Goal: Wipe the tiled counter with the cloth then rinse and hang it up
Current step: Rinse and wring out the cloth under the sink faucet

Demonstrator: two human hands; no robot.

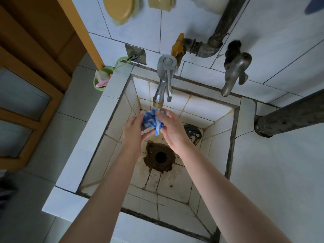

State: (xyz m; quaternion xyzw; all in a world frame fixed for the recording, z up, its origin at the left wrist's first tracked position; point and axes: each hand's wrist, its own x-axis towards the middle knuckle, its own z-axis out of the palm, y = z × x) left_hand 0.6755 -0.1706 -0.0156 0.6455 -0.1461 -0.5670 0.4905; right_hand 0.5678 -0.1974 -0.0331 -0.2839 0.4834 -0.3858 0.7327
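The blue-and-white cloth (151,121) is bunched just under the spout of the chrome tap (164,79), above the tiled sink (115,120) and its dark drain (160,156), with the left hand (132,130) curling its fingers (138,118) around one side while the right hand (172,128) pinches the other.
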